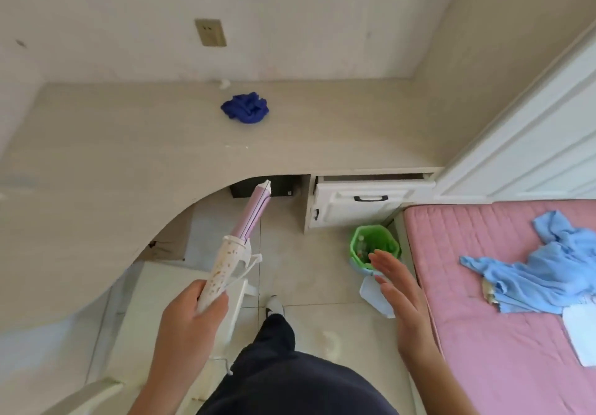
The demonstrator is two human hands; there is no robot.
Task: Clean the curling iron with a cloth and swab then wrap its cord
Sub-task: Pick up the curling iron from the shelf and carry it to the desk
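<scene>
You are holding the curling iron [238, 247] in your left hand [193, 314], with fingers and thumb curling round the base of its speckled cream handle. The pink barrel is pointing up and away from you, and its white tip is lying in line with the curved front edge of the desk [129, 173]. A thin white cord [222, 361] is trailing below your left wrist.

Your right hand [400, 298] is hovering flat and empty, fingers straight and close together, well apart from the iron and just beside the edge of the pink mattress [483, 334]. A green waste bin [374, 247] is standing on the tiled floor just beyond its fingertips.

A crumpled dark blue cloth [245, 107] is lying far back on the desk, near the wall. A light blue cloth [548, 273] is lying spread out on the mattress. A white drawer [364, 198] under the desk's right end is standing slightly open.
</scene>
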